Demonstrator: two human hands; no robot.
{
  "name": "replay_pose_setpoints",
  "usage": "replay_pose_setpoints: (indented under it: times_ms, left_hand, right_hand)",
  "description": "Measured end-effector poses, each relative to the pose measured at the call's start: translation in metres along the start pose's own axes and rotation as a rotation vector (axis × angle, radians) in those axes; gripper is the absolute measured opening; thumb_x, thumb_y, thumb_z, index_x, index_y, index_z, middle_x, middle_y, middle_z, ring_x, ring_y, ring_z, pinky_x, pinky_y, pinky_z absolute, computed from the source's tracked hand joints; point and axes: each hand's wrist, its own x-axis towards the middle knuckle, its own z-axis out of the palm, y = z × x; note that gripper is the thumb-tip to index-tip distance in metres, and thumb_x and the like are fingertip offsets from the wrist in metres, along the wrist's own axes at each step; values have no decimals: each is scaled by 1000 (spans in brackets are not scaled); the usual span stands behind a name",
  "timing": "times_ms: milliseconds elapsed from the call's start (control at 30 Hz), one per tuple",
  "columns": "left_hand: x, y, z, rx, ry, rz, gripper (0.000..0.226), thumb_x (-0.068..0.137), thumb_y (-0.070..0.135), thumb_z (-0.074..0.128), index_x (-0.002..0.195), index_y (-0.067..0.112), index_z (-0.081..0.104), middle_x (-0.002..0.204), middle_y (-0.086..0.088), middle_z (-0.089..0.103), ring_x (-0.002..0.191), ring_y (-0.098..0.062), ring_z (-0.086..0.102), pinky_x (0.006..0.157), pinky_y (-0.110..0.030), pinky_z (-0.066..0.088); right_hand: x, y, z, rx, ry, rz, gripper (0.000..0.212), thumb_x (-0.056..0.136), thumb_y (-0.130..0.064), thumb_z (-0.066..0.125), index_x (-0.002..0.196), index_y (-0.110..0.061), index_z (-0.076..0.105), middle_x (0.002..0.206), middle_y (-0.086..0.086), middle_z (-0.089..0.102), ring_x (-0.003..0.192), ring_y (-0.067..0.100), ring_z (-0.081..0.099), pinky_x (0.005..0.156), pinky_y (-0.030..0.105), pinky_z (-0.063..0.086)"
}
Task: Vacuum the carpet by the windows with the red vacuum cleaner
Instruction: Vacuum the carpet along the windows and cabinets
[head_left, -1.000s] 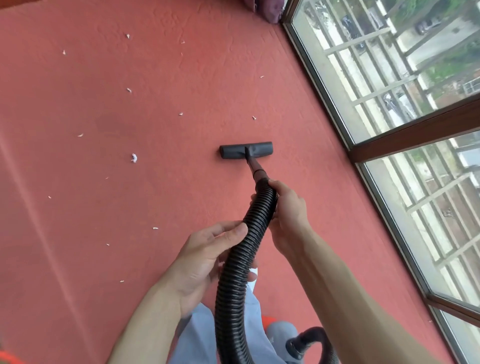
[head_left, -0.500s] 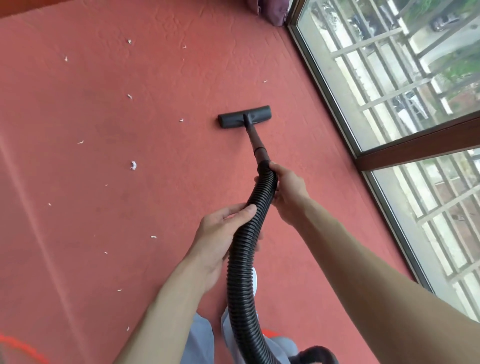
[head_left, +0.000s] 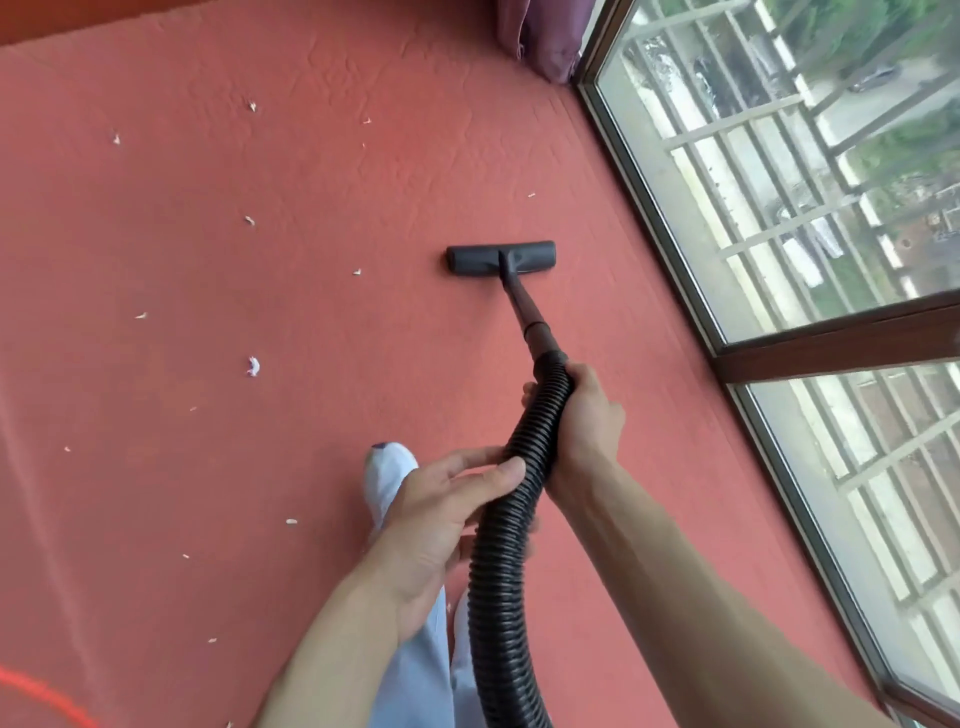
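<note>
The red carpet (head_left: 156, 270) fills most of your view, spreading from your feet to the foot of the windows (head_left: 779, 208) on the right. Those windows run down the whole right side, metal-framed panes with a dark brown rail (head_left: 841, 338) crossing between two of them and pale bars showing outside the glass. A purple curtain (head_left: 540, 36) hangs in the far corner where carpet and glass meet.

Your two bare forearms reach in from the bottom edge. Between them the vacuum's black ribbed hose (head_left: 498, 571) climbs from the lower edge of the view, bends to the right and ends at a dark wand (head_left: 524, 306). The wand slopes away to the dark floor head (head_left: 501, 257), which lies flat on the carpet, out in front of you and near the windows but apart from their frame.

Your right grip (head_left: 587, 415) is clamped round the top end of the hose, just below its joint with the wand. Your left grip (head_left: 436, 519) is closed on the hose lower down, thumb lying over the top and fingers curled beneath.

Beside your left grip, your foot in a white sock (head_left: 387, 478) rests on the carpet, with a pale blue trouser leg (head_left: 415, 675) below it. A thin orange cord (head_left: 31, 686) crosses the bottom left corner. Small white scraps are scattered over the carpet to the left of the floor head; the largest scrap (head_left: 253, 366) lies roughly level with your right grip.
</note>
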Motion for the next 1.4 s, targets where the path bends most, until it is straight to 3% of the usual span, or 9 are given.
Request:
replay_pose_setpoints:
  times_ms: [133,267,333,433,533,700,900,1267,1400]
  left_hand:
    - [45,28,-6,-11,69,52,30,80,19,77,108,10,72,91,-19,74,81,-32,67,85,-57,54]
    - [91,58,-15,31,79,74,29,81,21,78,108,18,72,93,-12,77,84,-25,68,80,-44,54]
    - [110,71,-21,38,94,93,27,81,21,79,106,20,72,88,-5,77,81,-19,69,85,-46,56]
    - [133,87,-25,59,114,87,28,80,21,81,106,22,71,84,0,78,79,-15,71,92,-50,55]
    - [140,95,-27,84,92,53,31,79,21,81,107,21,69,85,0,78,78,-14,71,89,-47,56]
    - [120,91,-32,158,-68,-59,35,76,23,83,107,19,66,93,-10,77,80,-18,70,75,-37,57]
    - [93,83,-42,146,-274,-138,48,73,17,85,112,6,59,94,-12,73,84,-23,67,74,-37,54]
    - [55,46,-23,19,16,-1,32,82,25,77,112,15,71,90,-7,74,79,-19,65,66,-30,51]
    - [54,32,-20,-38,48,18,27,81,30,77,106,20,75,95,-9,74,82,-21,65,70,-32,51]
  right_hand:
    - [35,-15,47,5,10,-75,29,91,-21,56,73,-1,66,62,16,65,43,19,56,40,19,39]
    - [68,-29,89,12,52,-160,30,92,-18,54,68,-2,63,59,15,65,42,20,54,38,18,38]
    - [83,-32,109,11,48,-174,29,91,-19,55,69,-2,64,61,16,66,46,22,55,41,21,41]
    - [103,-36,131,12,43,-171,28,89,-21,56,90,5,66,66,18,69,46,22,57,41,23,42]
    - [115,-38,135,-48,3,-151,35,89,-24,56,103,7,66,72,17,71,48,21,59,44,25,44]
    - [97,-37,95,-154,-83,-87,28,91,-32,55,83,-9,70,74,12,71,59,20,57,63,37,45]
    - [54,-42,54,-182,-210,-88,31,94,-37,58,85,-10,68,65,7,63,57,14,58,57,31,45]
    - [50,-22,41,-241,-325,-72,37,93,-32,65,107,2,69,95,17,64,83,25,60,75,37,49]
    - [51,-14,40,-231,-286,-119,42,91,-29,67,108,9,67,94,19,62,83,27,60,75,39,51]
